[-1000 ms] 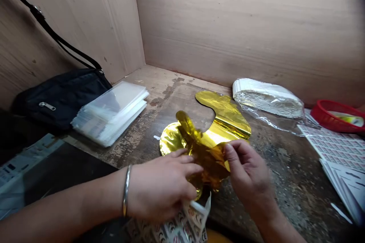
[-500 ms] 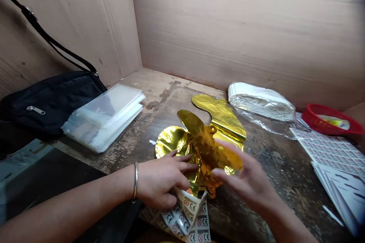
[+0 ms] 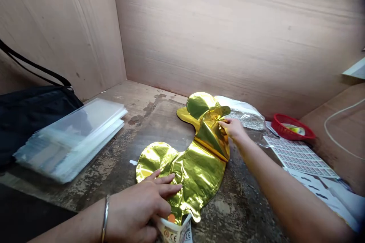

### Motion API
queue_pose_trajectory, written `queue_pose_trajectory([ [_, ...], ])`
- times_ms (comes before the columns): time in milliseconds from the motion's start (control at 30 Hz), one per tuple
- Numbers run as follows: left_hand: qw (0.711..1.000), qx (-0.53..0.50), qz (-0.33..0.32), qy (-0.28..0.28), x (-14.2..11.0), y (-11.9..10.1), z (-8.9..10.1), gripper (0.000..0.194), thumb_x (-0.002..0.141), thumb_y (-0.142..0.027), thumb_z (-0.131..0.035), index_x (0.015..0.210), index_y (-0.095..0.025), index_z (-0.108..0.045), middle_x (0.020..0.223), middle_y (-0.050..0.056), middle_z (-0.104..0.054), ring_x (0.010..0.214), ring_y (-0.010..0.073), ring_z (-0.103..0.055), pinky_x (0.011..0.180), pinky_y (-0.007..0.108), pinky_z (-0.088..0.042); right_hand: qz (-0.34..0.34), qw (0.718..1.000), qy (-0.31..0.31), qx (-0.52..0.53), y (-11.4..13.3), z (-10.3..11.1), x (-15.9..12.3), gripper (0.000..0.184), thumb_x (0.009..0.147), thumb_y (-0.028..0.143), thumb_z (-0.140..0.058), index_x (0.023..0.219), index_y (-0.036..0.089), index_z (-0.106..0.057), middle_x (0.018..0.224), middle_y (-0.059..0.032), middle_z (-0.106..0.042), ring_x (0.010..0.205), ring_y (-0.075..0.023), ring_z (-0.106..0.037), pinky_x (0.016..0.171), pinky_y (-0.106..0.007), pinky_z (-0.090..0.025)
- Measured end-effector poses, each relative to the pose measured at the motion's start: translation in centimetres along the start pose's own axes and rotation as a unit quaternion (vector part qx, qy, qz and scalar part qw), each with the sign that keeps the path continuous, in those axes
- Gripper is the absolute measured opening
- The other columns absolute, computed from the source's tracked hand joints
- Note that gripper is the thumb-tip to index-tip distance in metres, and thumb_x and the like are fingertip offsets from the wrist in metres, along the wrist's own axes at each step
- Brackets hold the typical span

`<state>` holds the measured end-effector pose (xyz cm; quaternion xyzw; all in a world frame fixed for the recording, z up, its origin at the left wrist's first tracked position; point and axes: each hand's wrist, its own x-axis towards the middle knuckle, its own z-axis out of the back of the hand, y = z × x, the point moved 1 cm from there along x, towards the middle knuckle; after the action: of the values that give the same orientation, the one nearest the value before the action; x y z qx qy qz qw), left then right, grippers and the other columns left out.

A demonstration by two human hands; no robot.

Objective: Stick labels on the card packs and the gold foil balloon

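A flat gold foil balloon (image 3: 196, 171) lies on the worn table in front of me, its outline curved and lobed. Over its near left lobe my left hand (image 3: 142, 205) rests with fingers spread, while a curled sticker sheet (image 3: 173, 233) printed with CE marks is tucked at the thumb. Most of that sheet is hidden. An orange dot (image 3: 171, 218) shows beside it. Farther up, my right hand (image 3: 232, 127) pinches a crumpled, raised part of the foil. Beneath this part pokes out another gold foil edge (image 3: 184, 115), which may belong to a second balloon.
Left of the foil sits a stack of clear plastic sleeves (image 3: 76, 136), with a black bag (image 3: 34, 110) behind it. At the back right are a plastic-wrapped white bundle (image 3: 242, 110), a red basket (image 3: 285, 131), a printed label sheet (image 3: 299, 155) and white cards (image 3: 313, 186). Wooden panels rise behind.
My right hand has carried the folded foil flap away from me, spreading the balloon out flat. My left hand has stayed on the near part. The view has shifted to the right.
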<state>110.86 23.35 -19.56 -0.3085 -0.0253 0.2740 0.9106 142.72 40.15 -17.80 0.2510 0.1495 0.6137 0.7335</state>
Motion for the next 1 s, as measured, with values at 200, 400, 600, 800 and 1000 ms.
queue_pose_trajectory([
  [200,1.000,-0.005,0.001,0.024,0.1,0.0,0.4,0.020,0.070,-0.017,-0.058,0.084,-0.024,-0.070,0.147,-0.001,-0.044,0.140,0.0305,-0.029,0.114,0.056,-0.018,-0.071,0.983,-0.069,-0.152,-0.4,-1.6,2.9,0.026,0.091,0.035,-0.057,0.108,0.015,-0.061,0.111,-0.0073,-0.063,0.098,-0.0197,-0.062,0.086,-0.042,-0.051],
  [400,1.000,-0.019,-0.008,0.011,0.3,0.3,0.0,0.022,0.068,-0.016,-0.061,0.087,-0.024,-0.070,0.148,-0.001,-0.041,0.141,0.0320,-0.027,0.115,0.054,-0.015,-0.031,0.972,-0.110,-0.205,1.9,-0.9,-1.1,0.051,0.086,0.037,-0.060,0.127,0.008,-0.051,0.121,-0.0207,-0.059,0.111,-0.0329,-0.057,0.092,-0.052,-0.044],
  [600,0.989,-0.145,-0.018,-0.014,-0.1,0.7,1.0,0.011,0.068,-0.009,-0.063,0.074,-0.017,-0.066,0.143,0.007,-0.048,0.135,0.0305,-0.038,0.115,0.043,-0.021,0.109,0.985,-0.036,-0.125,3.0,1.1,-13.4,0.029,0.089,0.039,-0.049,0.102,0.021,-0.069,0.101,-0.0058,-0.072,0.095,-0.0229,-0.066,0.085,-0.031,-0.049],
  [800,0.859,-0.463,0.205,-0.080,-2.2,-0.8,1.6,0.012,0.077,-0.021,-0.062,0.086,-0.014,-0.062,0.076,0.000,-0.065,0.065,0.0129,-0.060,0.055,0.019,-0.044,0.083,0.957,0.165,0.223,2.6,0.2,-23.4,0.033,0.088,0.045,-0.053,0.112,0.026,-0.066,0.112,-0.0062,-0.071,0.101,-0.0222,-0.066,0.083,-0.029,-0.054],
  [1000,0.758,-0.589,0.254,-0.122,-2.3,-3.1,-1.1,0.027,0.074,-0.028,-0.070,0.092,-0.011,-0.060,0.079,0.002,-0.065,0.066,0.0119,-0.059,0.061,0.022,-0.047,-0.072,0.820,0.258,0.506,3.7,-2.3,-23.9,0.048,0.080,0.047,-0.067,0.122,0.026,-0.055,0.118,-0.0091,-0.066,0.106,-0.0218,-0.063,0.087,-0.031,-0.052],
])
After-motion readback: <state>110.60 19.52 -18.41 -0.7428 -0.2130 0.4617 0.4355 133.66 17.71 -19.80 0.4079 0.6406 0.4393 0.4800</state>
